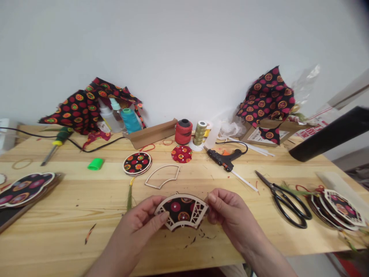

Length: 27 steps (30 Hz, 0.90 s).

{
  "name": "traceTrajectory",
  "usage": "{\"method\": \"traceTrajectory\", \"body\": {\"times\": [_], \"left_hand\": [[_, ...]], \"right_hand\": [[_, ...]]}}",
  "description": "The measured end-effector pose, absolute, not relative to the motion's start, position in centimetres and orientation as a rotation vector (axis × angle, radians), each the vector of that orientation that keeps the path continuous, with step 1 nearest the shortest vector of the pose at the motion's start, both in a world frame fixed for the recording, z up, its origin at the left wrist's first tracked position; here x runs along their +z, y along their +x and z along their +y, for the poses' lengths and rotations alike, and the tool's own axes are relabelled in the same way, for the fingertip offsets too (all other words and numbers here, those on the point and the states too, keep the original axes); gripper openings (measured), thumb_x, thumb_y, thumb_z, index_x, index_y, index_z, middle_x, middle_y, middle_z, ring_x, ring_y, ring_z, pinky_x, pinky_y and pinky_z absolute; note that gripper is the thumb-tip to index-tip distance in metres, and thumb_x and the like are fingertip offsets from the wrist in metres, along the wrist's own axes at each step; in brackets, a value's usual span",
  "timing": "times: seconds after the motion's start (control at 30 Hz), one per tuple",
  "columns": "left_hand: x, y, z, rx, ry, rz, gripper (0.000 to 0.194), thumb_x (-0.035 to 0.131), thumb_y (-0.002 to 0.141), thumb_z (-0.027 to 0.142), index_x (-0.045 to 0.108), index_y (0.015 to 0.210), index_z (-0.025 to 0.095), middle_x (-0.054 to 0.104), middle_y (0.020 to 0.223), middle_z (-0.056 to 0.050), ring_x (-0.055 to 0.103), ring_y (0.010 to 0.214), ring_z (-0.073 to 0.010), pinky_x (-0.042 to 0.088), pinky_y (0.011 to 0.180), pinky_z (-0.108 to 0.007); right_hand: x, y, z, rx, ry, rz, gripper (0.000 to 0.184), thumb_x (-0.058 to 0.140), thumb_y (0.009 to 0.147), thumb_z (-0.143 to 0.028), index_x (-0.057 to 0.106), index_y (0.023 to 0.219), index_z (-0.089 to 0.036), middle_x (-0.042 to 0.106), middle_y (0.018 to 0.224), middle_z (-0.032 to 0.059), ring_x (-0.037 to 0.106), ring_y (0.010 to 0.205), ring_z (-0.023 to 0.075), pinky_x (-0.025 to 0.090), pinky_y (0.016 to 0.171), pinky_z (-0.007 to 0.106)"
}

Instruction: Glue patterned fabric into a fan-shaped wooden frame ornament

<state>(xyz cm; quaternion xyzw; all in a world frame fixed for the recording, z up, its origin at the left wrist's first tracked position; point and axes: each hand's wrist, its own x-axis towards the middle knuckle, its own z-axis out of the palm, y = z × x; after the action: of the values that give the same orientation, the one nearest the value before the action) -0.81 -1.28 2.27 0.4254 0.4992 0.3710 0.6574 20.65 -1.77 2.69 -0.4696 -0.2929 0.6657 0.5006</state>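
Observation:
Both my hands hold a fan-shaped wooden ornament (182, 211) backed with black and red patterned fabric, just above the wooden table (66, 223). My left hand (138, 227) pinches its left end with thumb and fingers closed. My right hand (230, 217) pinches its right end the same way. An empty fan-shaped wooden frame (162, 176) lies flat on the table just beyond them, beside a round fabric-covered ornament (137, 163).
Black scissors (285, 198) and a black glue gun (224, 158) lie to the right. Finished ornaments are stacked at the left edge (24, 188) and right edge (337, 206). Thread spools (183, 132), bottles (111, 115), fabric heaps (266, 98) and a cardboard box (268, 132) line the wall.

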Motion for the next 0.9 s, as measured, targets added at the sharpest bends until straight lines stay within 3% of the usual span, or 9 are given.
{"method": "traceTrajectory", "body": {"times": [0.13,0.27,0.3,0.37,0.4,0.53,0.63,0.77,0.9], "left_hand": [[2.0,-0.9,-1.0,0.897,0.766,1.051,0.029,0.068,0.082,0.031,0.067,0.109,0.022,0.074,0.102,-0.003,0.067,0.089,-0.0181,0.053,0.078,-0.027],[2.7,-0.7,-0.7,0.987,0.655,1.041,0.026,0.071,0.08,0.026,0.069,0.106,0.02,0.074,0.1,-0.005,0.067,0.089,-0.0188,0.054,0.073,-0.025],[2.8,-0.6,-0.6,1.005,0.644,1.043,0.026,0.072,0.079,0.026,0.07,0.104,0.02,0.074,0.099,-0.005,0.068,0.087,-0.0186,0.054,0.071,-0.025],[3.0,-0.5,-0.5,1.025,0.636,1.04,0.024,0.073,0.077,0.025,0.071,0.101,0.019,0.075,0.097,-0.005,0.068,0.085,-0.0185,0.054,0.069,-0.024],[3.0,-0.5,-0.5,1.031,0.635,1.041,0.024,0.073,0.077,0.025,0.071,0.1,0.019,0.075,0.096,-0.005,0.068,0.085,-0.0185,0.054,0.07,-0.024],[2.6,-0.3,-0.7,1.002,0.704,1.078,0.025,0.071,0.079,0.029,0.07,0.104,0.023,0.075,0.1,-0.002,0.067,0.09,-0.0169,0.053,0.077,-0.023],[2.4,-0.2,-0.9,0.9,0.894,1.138,0.028,0.069,0.08,0.034,0.069,0.107,0.025,0.075,0.099,0.0,0.067,0.09,-0.0171,0.053,0.078,-0.023],[2.7,-0.4,-1.0,0.743,1.227,1.197,0.03,0.06,0.084,0.042,0.069,0.109,0.027,0.075,0.103,-0.001,0.069,0.09,-0.0203,0.054,0.08,-0.027],[2.2,-1.3,-0.7,0.793,1.689,1.454,0.031,0.054,0.084,0.042,0.07,0.105,0.025,0.075,0.103,-0.005,0.069,0.092,-0.025,0.055,0.082,-0.036]], "right_hand": [[3.0,21.0,-2.5,1.421,-1.198,-0.843,0.043,0.068,0.078,-0.05,0.052,0.057,-0.016,0.046,0.051,-0.0054,0.035,0.048,0.0059,0.027,0.048,0.021],[4.1,21.2,-4.2,1.509,-1.189,-1.489,0.05,0.053,0.09,-0.045,0.055,0.05,-0.016,0.051,0.056,-0.0004,0.047,0.056,0.0097,0.033,0.054,0.024],[4.3,21.1,-4.4,1.544,-1.153,-1.626,0.043,0.056,0.088,-0.04,0.059,0.052,-0.016,0.057,0.065,0.0016,0.051,0.06,0.0104,0.035,0.056,0.024],[4.6,20.8,-4.5,1.522,-1.152,-1.737,0.011,0.066,0.08,-0.025,0.069,0.072,-0.018,0.064,0.091,0.0036,0.054,0.069,0.011,0.039,0.06,0.023],[4.5,20.7,-4.3,1.48,-1.206,-1.696,0.008,0.067,0.076,-0.021,0.07,0.083,-0.02,0.064,0.095,0.0038,0.054,0.069,0.0111,0.04,0.061,0.023],[3.9,20.2,-2.9,1.368,-1.435,-1.267,0.03,0.065,0.077,-0.033,0.063,0.103,-0.018,0.06,0.071,0.0,0.049,0.058,0.0108,0.038,0.051,0.022],[3.4,20.1,-2.3,1.365,-1.432,-1.108,0.05,0.07,0.071,-0.047,0.059,0.11,-0.016,0.063,0.082,0.0041,0.049,0.056,0.0106,0.035,0.043,0.021],[3.0,20.6,-2.2,1.435,-1.479,-1.125,0.042,0.068,0.072,-0.054,0.066,0.084,-0.013,0.058,0.06,0.0001,0.043,0.045,0.0082,0.033,0.04,0.02],[2.7,22.0,-1.8,1.361,-1.51,-1.08,0.044,0.068,0.07,-0.057,0.066,0.076,-0.014,0.053,0.051,-0.003,0.041,0.043,0.0074,0.031,0.039,0.019]]}}
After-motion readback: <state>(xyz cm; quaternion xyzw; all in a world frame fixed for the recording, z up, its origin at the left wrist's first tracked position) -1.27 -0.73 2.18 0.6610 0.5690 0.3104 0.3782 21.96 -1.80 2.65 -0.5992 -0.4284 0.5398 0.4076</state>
